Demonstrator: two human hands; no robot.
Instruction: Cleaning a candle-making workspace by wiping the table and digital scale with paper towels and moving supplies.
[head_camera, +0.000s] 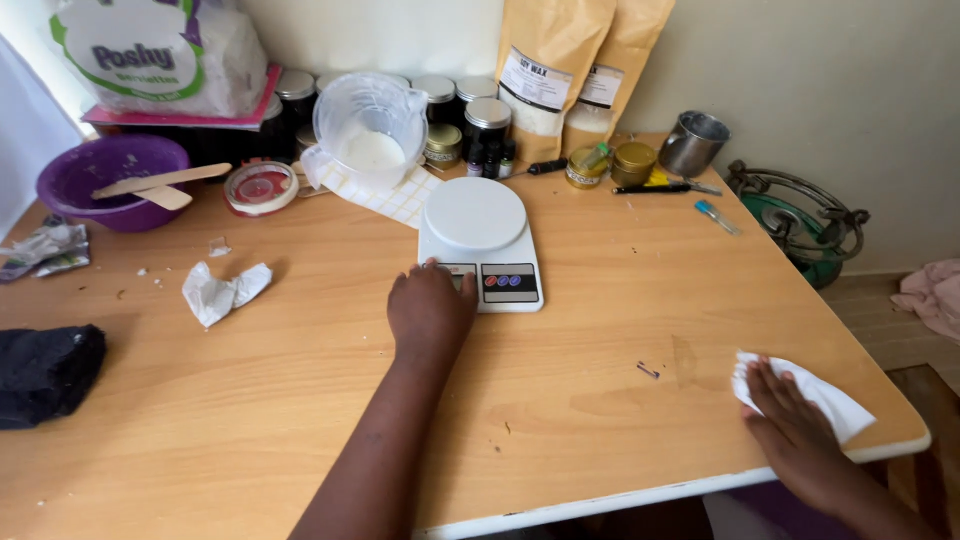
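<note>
The left hand (430, 308) rested on the front left corner of the scale (481, 243), its fingers curled over the edge beside the display and buttons; whether they pressed a button could not be told, and it pinched nothing. The scale lay straight ahead of that hand, near the middle of the table (300, 420), its long axis running away from the person, round platform at the far end and bare. The left hand was touching the scale, while the right hand (795, 425) was well apart from it, at the table's near right edge. That hand lay flat, fingers together and stretched out, pressing on a white tissue (815, 395). Just behind the scale stood a clear jug (372, 125) holding a shallow layer of white stuff at its bottom. To the far left a purple bowl (108, 180) carried two wooden sticks (160, 185) across its rim; its contents were hidden. A steel cup (693, 143) stood tilted at the back right, and small tins (620, 162) stood beside it, lids on. A crumpled paper (222, 290) lay left of the scale.
</note>
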